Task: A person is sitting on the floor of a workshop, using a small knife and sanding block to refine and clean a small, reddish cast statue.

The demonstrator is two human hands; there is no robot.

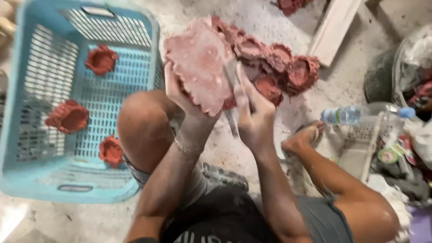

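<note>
Pink slab up in the left hand, blade working its edge.
Left hand (182, 92) grips the pink slab (200, 63) from below, fingers wrapped on its rim, above the floor (279, 22). Right hand (254, 119) is closed round a thin blade (231, 103) touching the slab. Red cups (279, 67) are piled just behind; three more lie in the blue basket (18, 90).

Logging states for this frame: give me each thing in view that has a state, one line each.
left hand: gripping the pink slab, raised.
pink slab: held up, tilted.
right hand: closed on the thin blade.
thin blade: held against the slab's edge; blurred.
red moulded pieces: heaped on the floor.
blue basket: holds three red pieces.
water bottle: lying on its side, capped.
</note>
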